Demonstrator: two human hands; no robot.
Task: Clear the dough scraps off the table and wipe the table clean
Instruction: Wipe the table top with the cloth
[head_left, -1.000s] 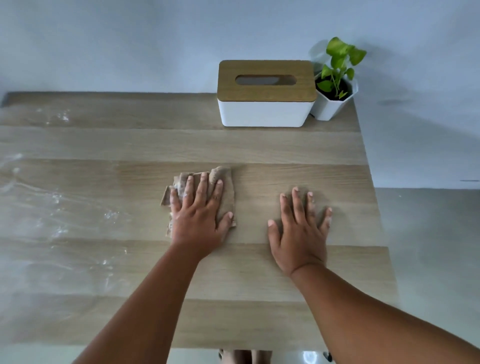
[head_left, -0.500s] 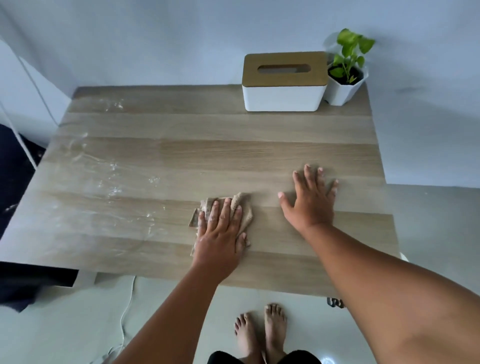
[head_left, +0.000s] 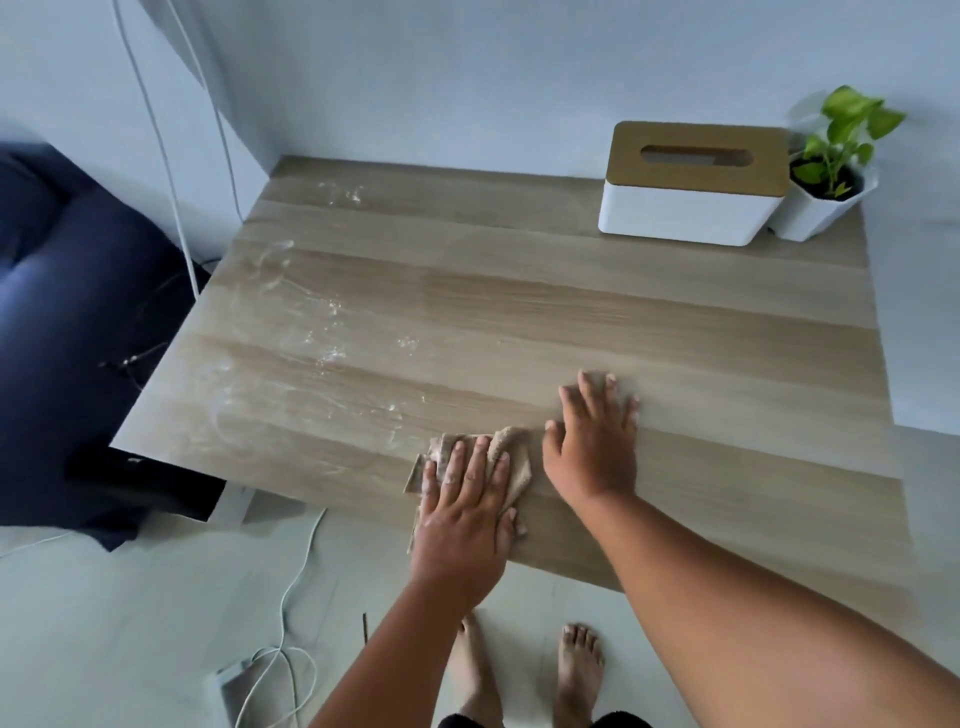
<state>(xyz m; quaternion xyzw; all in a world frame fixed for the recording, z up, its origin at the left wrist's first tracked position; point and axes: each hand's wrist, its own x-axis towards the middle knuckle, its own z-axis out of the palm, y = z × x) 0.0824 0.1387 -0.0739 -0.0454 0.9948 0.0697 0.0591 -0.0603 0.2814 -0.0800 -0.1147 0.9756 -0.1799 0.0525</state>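
Pressing one cloth (head_left: 511, 470) flat under left hand (head_left: 465, 517), right hand (head_left: 595, 441) open on table (head_left: 675, 353), one tissue box (head_left: 691, 182)

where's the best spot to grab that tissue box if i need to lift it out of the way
Grip the tissue box by its white body, across the two short ends, coming from above and the front. The potted plant crowds its right end and the wall backs it; the wooden lid might lift off.

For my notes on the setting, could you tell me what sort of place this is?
Probably a room in a home: a wooden table against the wall with a tissue box and potted plant, a dark blue sofa alongside.
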